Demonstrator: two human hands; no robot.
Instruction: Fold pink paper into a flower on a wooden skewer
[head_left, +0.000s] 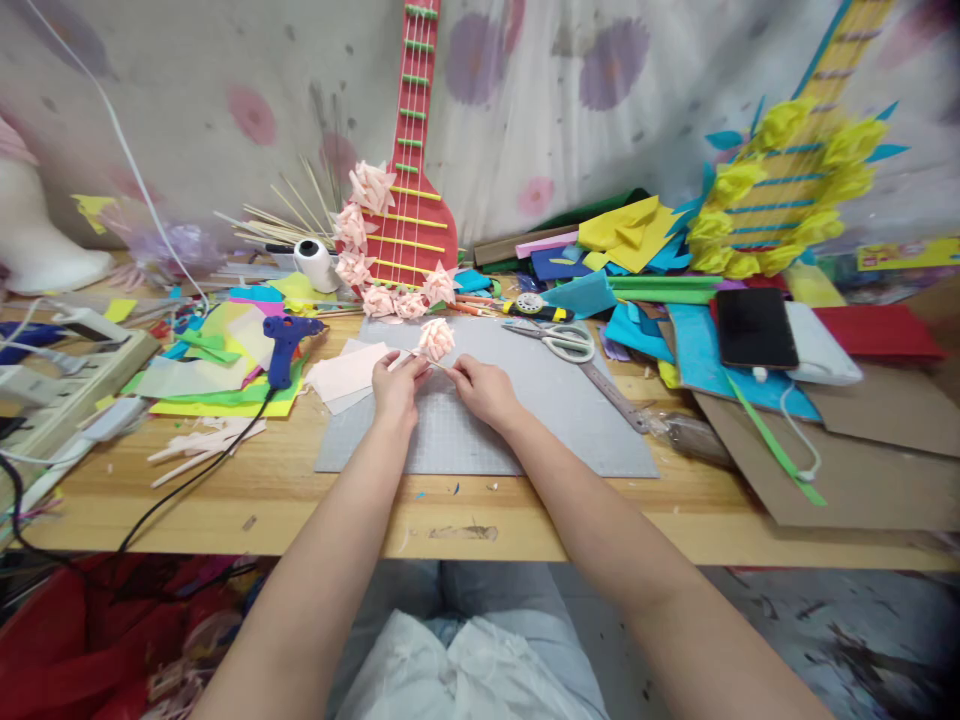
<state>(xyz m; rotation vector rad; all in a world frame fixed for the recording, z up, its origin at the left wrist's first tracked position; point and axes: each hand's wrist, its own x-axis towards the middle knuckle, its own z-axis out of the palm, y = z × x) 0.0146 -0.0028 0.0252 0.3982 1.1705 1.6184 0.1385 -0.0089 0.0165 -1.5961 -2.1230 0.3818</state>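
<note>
Between my two hands, over the grey cutting mat (pixel 540 420), is a pale pink paper rose (pixel 436 340). My left hand (pixel 397 385) pinches the rose's base from the left. My right hand (pixel 484 388) is closed with its fingertips at the lower right of the rose, on a thin, pale piece too small to name. Pink paper sheets (pixel 349 373) lie just left of my left hand. Behind the rose, a red guitar-shaped craft (pixel 416 225) with similar pink roses leans upright. Scissors (pixel 566 342) rest on the mat to the right of my right hand.
A blue glue gun (pixel 283 350) with a black cord stands on coloured paper at left, near a power strip (pixel 112 370). A metal ruler (pixel 611 392) and box cutter (pixel 536 307) lie right. Farther right are a phone (pixel 756 328), cardboard (pixel 847 470) and a yellow guitar craft (pixel 787 190).
</note>
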